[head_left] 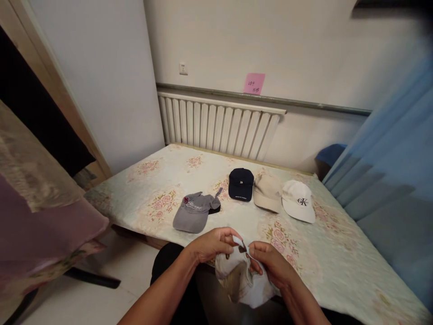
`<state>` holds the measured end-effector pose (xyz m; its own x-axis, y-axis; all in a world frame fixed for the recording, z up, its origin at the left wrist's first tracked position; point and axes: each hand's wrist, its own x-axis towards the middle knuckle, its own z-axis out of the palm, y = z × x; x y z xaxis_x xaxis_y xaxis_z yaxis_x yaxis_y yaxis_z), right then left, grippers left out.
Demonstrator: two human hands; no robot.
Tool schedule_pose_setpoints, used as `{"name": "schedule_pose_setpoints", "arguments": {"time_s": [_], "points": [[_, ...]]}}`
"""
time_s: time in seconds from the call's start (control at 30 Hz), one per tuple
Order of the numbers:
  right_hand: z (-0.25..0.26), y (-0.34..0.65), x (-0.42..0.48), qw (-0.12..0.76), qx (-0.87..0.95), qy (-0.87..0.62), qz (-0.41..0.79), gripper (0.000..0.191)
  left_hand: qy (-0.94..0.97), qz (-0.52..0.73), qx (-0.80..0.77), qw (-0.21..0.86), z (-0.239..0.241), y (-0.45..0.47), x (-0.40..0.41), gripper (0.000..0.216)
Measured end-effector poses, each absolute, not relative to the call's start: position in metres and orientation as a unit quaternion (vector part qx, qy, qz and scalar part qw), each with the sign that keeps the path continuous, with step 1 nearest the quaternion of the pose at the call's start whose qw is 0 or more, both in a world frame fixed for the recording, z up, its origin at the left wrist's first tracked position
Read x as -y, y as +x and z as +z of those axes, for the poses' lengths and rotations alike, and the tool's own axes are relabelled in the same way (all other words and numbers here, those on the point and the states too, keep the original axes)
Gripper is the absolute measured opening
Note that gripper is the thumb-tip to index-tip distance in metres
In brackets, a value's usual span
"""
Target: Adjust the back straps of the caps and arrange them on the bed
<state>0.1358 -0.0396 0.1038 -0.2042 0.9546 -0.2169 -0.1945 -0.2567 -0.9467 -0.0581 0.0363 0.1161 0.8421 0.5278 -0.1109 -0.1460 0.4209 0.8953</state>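
Note:
Both my hands hold a white cap (241,280) over the near edge of the bed, its inside turned up toward me. My left hand (211,245) pinches one end of the cap's back strap, fingers closed. My right hand (270,264) pinches the other end, fingers closed too. On the flowered bedspread (338,262) beyond lie several caps: a grey cap (192,212) with red lettering nearest my left hand, then a navy cap (241,184), a beige cap (267,193) and a white cap with dark letters (299,201) in a row.
A white radiator (216,124) runs along the back wall under a pink note (254,83). A blue curtain (395,167) hangs at the right. A padded brown and mauve piece of furniture (37,216) stands at the left beside a wooden door frame.

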Motion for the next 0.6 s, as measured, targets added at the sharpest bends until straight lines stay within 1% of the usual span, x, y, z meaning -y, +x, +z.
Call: {"name": "schedule_pose_setpoints", "arguments": {"time_s": [0.2, 0.33, 0.6], "points": [[0.097, 0.132, 0.041, 0.449, 0.408, -0.432, 0.667, 0.025, 0.519, 0.261, -0.252, 0.774, 0.105, -0.048, -0.030, 0.022], [0.098, 0.130, 0.042, 0.450, 0.407, -0.427, 0.670, 0.025, 0.525, 0.260, -0.271, 0.764, 0.102, -0.045, -0.027, 0.021], [0.107, 0.123, 0.043, 0.450, 0.428, -0.435, 0.653, 0.029, 0.519, 0.253, -0.257, 0.776, 0.106, -0.043, -0.026, 0.023]]}}
